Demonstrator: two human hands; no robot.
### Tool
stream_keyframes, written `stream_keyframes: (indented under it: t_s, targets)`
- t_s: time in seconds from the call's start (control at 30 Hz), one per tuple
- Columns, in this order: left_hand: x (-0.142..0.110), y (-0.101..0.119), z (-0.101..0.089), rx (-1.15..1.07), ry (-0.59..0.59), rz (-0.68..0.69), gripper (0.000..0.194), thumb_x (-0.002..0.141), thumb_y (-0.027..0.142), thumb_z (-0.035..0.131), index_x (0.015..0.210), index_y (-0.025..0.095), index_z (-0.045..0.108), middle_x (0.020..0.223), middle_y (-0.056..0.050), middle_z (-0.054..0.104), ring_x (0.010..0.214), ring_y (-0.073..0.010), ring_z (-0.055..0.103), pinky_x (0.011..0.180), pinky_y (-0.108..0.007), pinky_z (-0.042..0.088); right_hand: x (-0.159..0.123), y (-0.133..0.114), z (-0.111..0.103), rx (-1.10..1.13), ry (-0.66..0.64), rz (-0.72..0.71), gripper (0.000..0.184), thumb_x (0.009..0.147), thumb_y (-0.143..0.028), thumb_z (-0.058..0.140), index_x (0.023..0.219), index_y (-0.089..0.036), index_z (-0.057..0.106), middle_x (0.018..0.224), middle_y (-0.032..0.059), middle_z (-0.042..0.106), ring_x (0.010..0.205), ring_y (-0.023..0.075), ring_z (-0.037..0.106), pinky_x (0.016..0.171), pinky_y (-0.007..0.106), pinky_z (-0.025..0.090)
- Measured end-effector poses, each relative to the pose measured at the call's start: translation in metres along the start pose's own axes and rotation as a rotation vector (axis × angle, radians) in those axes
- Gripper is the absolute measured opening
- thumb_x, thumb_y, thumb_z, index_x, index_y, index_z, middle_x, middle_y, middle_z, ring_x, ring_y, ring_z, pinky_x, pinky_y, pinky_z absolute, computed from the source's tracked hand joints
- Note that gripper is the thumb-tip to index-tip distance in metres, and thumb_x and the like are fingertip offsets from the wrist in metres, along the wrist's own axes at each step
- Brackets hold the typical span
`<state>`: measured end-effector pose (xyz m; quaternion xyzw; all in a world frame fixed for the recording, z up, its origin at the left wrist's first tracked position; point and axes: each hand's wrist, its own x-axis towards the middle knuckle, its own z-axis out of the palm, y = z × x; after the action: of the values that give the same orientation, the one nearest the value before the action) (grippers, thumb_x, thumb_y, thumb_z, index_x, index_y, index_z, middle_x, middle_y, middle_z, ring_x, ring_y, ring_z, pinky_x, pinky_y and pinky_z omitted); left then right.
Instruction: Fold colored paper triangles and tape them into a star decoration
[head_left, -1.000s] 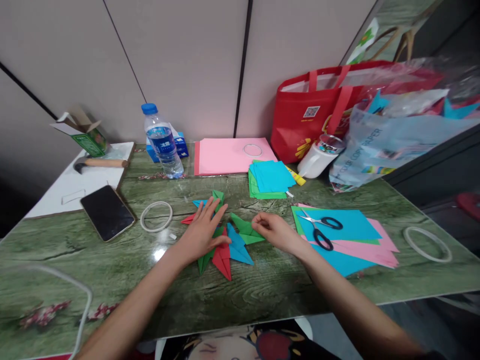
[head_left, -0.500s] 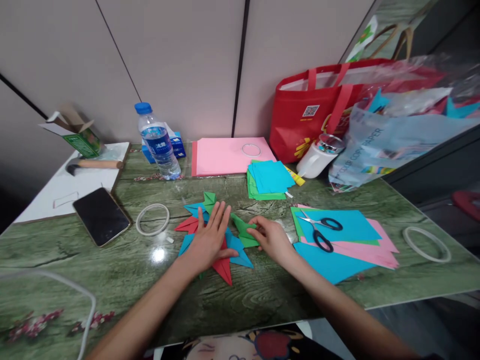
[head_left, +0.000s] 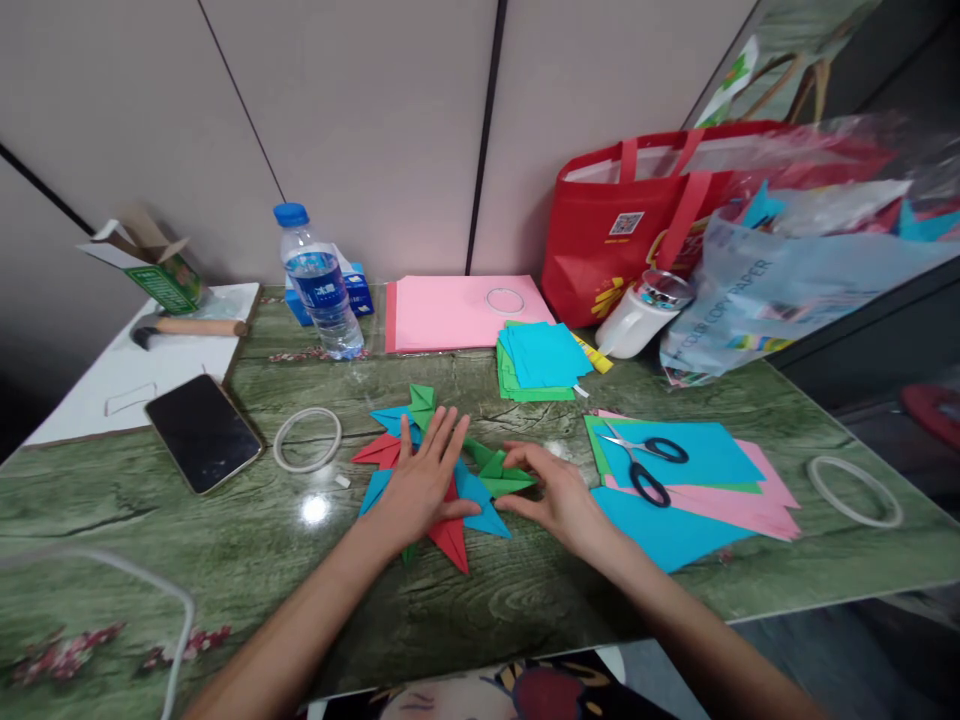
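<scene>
A paper star (head_left: pixel 450 535) folded from red, blue and green pieces lies on the green wood-patterned table (head_left: pixel 225 520). My left hand (head_left: pixel 421 478) lies flat on its middle, fingers stretched out. My right hand (head_left: pixel 556 494) sits at the star's right side, fingers and thumb curved around a green folded point (head_left: pixel 501 472) and touching it. Red, blue and green points stick out from under the left hand.
Scissors (head_left: pixel 645 462) rest on blue and pink sheets (head_left: pixel 705 490) to the right. A tape ring (head_left: pixel 306 440), a phone (head_left: pixel 202 432), a water bottle (head_left: pixel 319 283), pink paper (head_left: pixel 457 312), a blue-green paper stack (head_left: pixel 540 360), a glue bottle (head_left: pixel 637 315) and a red bag (head_left: pixel 645 215) stand around.
My left hand has slid a little over the star and the star has turned slightly. My right hand has shifted from pinching the green point to cupping it with thumb and fingers apart.
</scene>
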<state>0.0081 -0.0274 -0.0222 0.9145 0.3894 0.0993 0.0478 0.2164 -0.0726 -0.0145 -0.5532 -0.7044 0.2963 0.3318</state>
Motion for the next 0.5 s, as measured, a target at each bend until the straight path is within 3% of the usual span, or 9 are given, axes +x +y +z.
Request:
stream_keyframes:
  t_s: [0.13, 0.3, 0.5]
  targets:
    - [0.000, -0.001, 0.001, -0.001, -0.004, -0.001, 0.101, 0.076, 0.062, 0.055, 0.146, 0.015, -0.001, 0.150, -0.021, 0.017, 0.140, -0.0327, 0.010, 0.107, -0.063, -0.004, -0.001, 0.006, -0.001, -0.034, -0.042, 0.025, 0.015, 0.068, -0.023, 0.075, 0.077, -0.020, 0.063, 0.107, 0.0075, 0.064, 0.104, 0.0241, 0.059, 0.084, 0.034, 0.046]
    - [0.000, -0.001, 0.001, -0.009, -0.024, -0.010, 0.101, 0.075, 0.063, 0.055, 0.146, 0.016, 0.001, 0.150, -0.022, 0.017, 0.140, -0.0334, 0.011, 0.107, -0.064, -0.004, 0.003, 0.013, -0.001, 0.033, -0.118, 0.113, 0.019, 0.066, -0.031, 0.076, 0.073, -0.019, 0.063, 0.084, 0.0017, 0.064, 0.074, 0.0172, 0.060, 0.062, 0.026, 0.043]
    - [0.001, 0.001, -0.001, 0.023, -0.046, -0.002, 0.100, 0.074, 0.060, 0.058, 0.146, 0.016, 0.005, 0.150, -0.022, 0.015, 0.140, -0.0327, 0.010, 0.107, -0.065, -0.002, 0.008, 0.017, -0.004, 0.060, -0.137, 0.139, 0.021, 0.064, -0.035, 0.077, 0.068, -0.018, 0.064, 0.081, 0.0021, 0.063, 0.071, 0.0158, 0.056, 0.061, 0.026, 0.041]
